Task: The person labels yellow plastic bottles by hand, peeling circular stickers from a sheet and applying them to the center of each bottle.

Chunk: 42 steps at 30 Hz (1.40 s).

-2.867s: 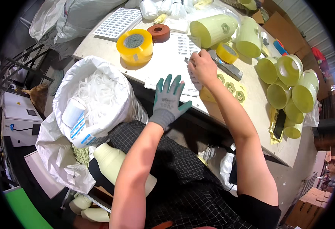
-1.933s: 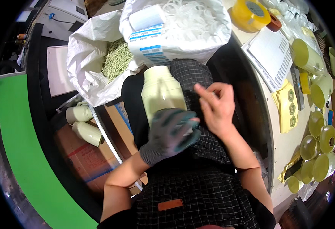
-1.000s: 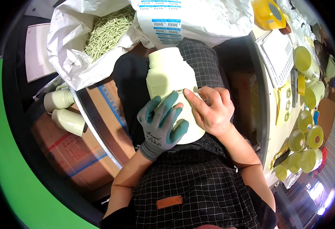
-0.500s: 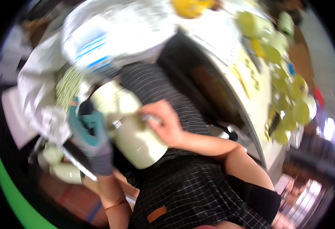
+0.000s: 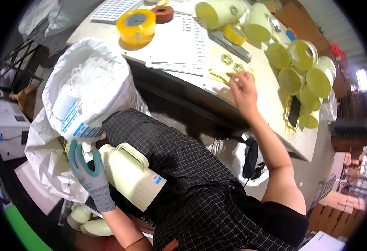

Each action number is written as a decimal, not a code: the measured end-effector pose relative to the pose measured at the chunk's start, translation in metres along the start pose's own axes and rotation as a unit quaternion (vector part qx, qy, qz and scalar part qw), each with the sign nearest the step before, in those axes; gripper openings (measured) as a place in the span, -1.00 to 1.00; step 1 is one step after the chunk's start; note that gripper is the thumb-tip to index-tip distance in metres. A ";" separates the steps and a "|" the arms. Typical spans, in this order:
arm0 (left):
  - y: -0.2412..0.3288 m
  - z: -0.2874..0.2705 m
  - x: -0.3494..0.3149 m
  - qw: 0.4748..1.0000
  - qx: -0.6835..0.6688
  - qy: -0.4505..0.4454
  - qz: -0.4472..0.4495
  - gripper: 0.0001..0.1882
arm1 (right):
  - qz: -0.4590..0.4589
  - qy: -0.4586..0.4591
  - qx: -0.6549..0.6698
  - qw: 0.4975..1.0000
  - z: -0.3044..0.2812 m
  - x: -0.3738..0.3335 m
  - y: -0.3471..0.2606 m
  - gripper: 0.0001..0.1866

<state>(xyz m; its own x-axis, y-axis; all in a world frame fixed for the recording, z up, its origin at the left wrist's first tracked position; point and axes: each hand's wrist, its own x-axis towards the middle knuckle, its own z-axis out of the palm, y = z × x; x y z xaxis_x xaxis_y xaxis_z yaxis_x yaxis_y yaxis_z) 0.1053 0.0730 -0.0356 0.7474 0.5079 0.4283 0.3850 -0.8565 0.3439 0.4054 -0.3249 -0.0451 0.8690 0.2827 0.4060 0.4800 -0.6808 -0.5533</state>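
Observation:
A pale green jug with a loop handle (image 5: 129,180) lies tilted across my lap, with a small blue-and-white label near its base. My left hand (image 5: 90,178), in a grey and teal glove, is beside the jug's upper end with fingers stretched and thumb apart. Over the table, my bare right hand (image 5: 244,90) has its fingers bent together at a sheet with green flower-shaped stickers (image 5: 226,59). Whatever may be between those fingertips is too small to make out. A thin yellow strip-like item (image 5: 219,76) lies right beside them.
Several pale green cylinders (image 5: 290,80) stand at the table's right. Yellow tape (image 5: 136,27), brown tape (image 5: 162,14) and printed sheets (image 5: 179,46) lie on the tabletop (image 5: 271,121). A white sack (image 5: 124,79) holding clear plastic stands at left; more jugs (image 5: 96,228) lie below my left arm.
My right hand has left the jug's side and moved up and right to the table. The left hand stays beside the jug. My view has shifted, showing more of the table.

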 end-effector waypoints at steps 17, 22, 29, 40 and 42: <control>0.300 0.247 0.072 0.890 -0.121 -0.219 0.381 -0.38 | -0.054 0.022 -0.165 0.985 0.024 0.040 0.076 -0.78; 0.305 0.242 0.071 0.889 -0.111 -0.227 0.381 -0.41 | -0.022 -0.067 -0.144 0.987 0.016 0.057 0.087 -0.69; 0.310 0.223 0.081 0.888 -0.044 -0.242 0.389 -0.32 | 0.123 0.075 0.220 0.965 -0.024 0.085 0.044 -0.61; 0.127 0.006 0.048 0.581 -0.690 -0.242 -0.359 -0.62 | -0.475 -0.021 0.086 0.876 0.042 0.001 -0.129 -0.34; 0.109 -0.020 0.029 0.734 -0.553 -0.235 -0.316 -0.70 | -0.525 -0.034 0.099 0.844 0.053 -0.010 -0.152 -0.35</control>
<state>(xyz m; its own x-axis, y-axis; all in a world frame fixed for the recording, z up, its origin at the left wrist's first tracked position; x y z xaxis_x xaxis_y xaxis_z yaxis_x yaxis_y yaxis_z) 0.1580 -0.0034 0.0312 0.8136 0.4603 -0.3552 0.2543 0.2676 0.9294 0.3299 -0.1886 -0.0033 -0.0476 0.7040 0.7086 0.9952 0.0943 -0.0269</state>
